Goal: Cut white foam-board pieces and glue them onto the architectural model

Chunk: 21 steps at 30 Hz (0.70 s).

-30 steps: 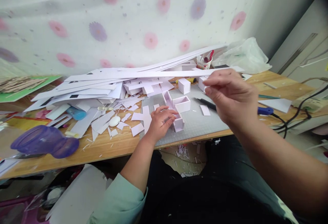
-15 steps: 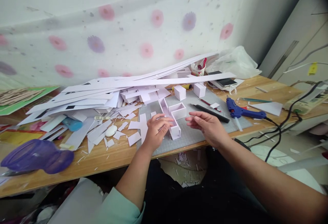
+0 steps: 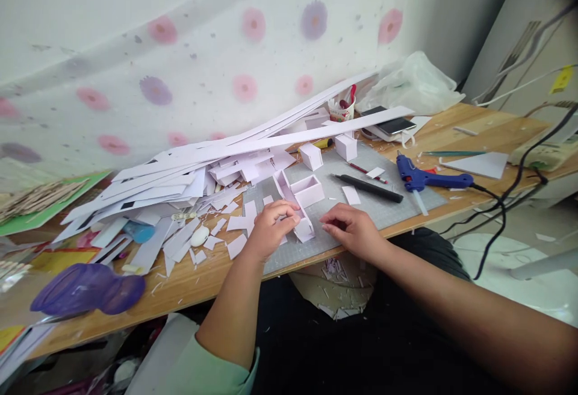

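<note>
Nearest the viewer, the left hand (image 3: 271,226) is seen curled over the near end of a white foam-board model (image 3: 300,202), its fingers (image 3: 289,209) pressed against the model's wall; the grip is loosely closed on that wall. The right hand (image 3: 350,229) is laid flat on the grey cutting mat (image 3: 397,199) just beside the model's near corner, fingers half bent and nothing visibly held. The model is shown standing on the mat, between the two hands at its near end, with an open box section at its far end. A small white card piece (image 3: 351,195) lies on the mat beyond the right hand. Farther back, a black craft knife (image 3: 368,188) and a blue glue gun (image 3: 422,179) are seen on the mat, well apart from the hands. Two small white cubes (image 3: 345,146) are placed at the mat's far edge. To the left, a heap of white board offcuts (image 3: 180,169) is spread over the wooden table (image 3: 189,274). A phone (image 3: 388,125) rests near the wall.
</note>
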### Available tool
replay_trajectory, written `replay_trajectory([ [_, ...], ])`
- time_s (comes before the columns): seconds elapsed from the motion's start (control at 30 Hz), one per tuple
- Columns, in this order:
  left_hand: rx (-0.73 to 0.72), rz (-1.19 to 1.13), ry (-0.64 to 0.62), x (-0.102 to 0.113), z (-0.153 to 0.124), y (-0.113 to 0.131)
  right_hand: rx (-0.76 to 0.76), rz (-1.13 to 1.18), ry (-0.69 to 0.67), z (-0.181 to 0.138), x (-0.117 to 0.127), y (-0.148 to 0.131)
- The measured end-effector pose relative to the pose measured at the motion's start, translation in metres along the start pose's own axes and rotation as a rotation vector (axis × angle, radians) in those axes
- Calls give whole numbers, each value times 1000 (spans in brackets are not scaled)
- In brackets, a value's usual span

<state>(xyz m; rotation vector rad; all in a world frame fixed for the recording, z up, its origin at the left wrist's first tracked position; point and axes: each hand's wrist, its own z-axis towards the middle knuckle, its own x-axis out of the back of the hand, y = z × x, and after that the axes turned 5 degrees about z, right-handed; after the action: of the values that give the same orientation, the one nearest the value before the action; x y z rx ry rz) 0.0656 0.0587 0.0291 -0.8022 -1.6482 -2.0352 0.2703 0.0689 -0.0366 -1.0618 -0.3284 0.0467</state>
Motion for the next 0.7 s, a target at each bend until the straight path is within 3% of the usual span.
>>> replay_trajectory([
  [0.13, 53, -46, -30, 0, 1, 7, 89, -157, -90, -3, -3, 2],
  [0.33, 93, -76, -26, -1, 2, 7, 130, -234, -121, -3, -6, 5],
  [0.7, 45, -55, 7, -4, -3, 3, 139, -395, -162, -5, -8, 2],
])
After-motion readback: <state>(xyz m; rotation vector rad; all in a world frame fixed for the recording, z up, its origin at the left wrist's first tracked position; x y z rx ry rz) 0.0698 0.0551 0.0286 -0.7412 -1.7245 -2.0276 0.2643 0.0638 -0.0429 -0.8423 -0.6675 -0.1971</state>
